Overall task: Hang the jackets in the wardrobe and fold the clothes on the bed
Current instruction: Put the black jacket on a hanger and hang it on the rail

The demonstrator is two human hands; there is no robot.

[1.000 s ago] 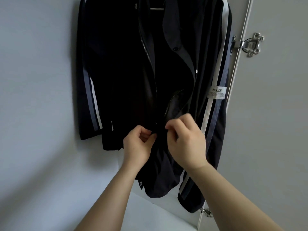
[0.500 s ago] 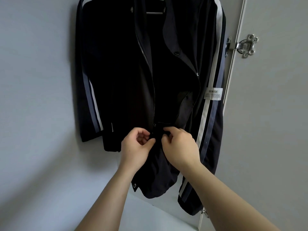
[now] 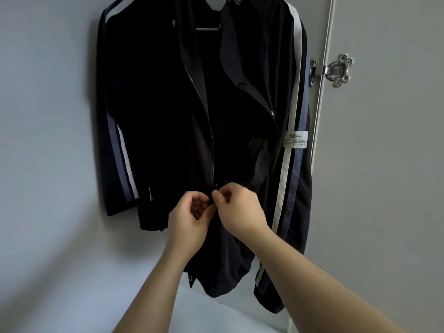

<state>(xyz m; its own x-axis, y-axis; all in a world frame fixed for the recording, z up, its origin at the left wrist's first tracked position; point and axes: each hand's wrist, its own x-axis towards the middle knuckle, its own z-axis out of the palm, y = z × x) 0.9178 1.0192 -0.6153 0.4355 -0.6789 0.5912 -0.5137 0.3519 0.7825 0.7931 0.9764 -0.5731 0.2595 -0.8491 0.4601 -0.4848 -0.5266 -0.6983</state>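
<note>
A dark jacket (image 3: 156, 116) with white and blue sleeve stripes is shown hung on a hanger (image 3: 207, 28) against a pale wardrobe panel (image 3: 48, 116), its front open above. The lower end of its zipper (image 3: 212, 150) is pinched between the left hand (image 3: 189, 224) and right hand (image 3: 240, 207), fingers curled and clamped on it, apparently so the zip can be started and the jacket kept on the hanger. The slider is hidden by the fingers, and the hanger's hook is cut off at the top. A metal hinge (image 3: 338, 69) is seen to the right.

Dark striped jacket (image 3: 156, 116), hanging, unzipped
</note>
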